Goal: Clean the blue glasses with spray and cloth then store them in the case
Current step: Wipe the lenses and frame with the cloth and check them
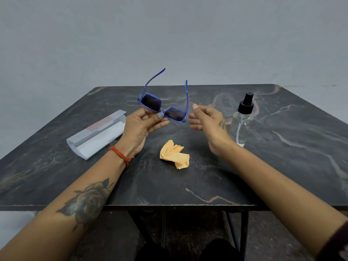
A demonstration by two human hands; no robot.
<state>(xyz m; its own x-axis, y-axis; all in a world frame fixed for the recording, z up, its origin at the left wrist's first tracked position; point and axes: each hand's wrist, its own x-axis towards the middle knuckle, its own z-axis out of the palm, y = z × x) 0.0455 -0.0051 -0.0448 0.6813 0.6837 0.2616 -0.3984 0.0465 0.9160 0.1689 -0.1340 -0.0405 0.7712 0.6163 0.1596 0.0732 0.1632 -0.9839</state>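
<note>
Grey wall [169,34] fills the background of the head view, and below it a dark marble-patterned table [282,157] stretches toward the person.

At the centre of the table, lifted clear of the surface, the blue glasses [162,108] are held with both temple arms unfolded and pointing up and away, dark lenses facing the camera. The left hand [140,129] pinches them at the lower rim near the bridge, thumb in front and fingers behind, holding the frame firmly. A red thread bracelet [121,155] circles that wrist.

The right hand [208,122], at about 3 o'clock from the glasses, is loosely open and empty, its fingertips just beside the frame's right corner; whether they touch it cannot be told.

At 6 o'clock from the glasses a crumpled orange cloth [174,154] lies on the table. At 9 o'clock the white case [98,133] lies open. At 3 o'clock, beyond the right hand, the clear spray bottle [243,119] with a black nozzle stands upright.
</note>
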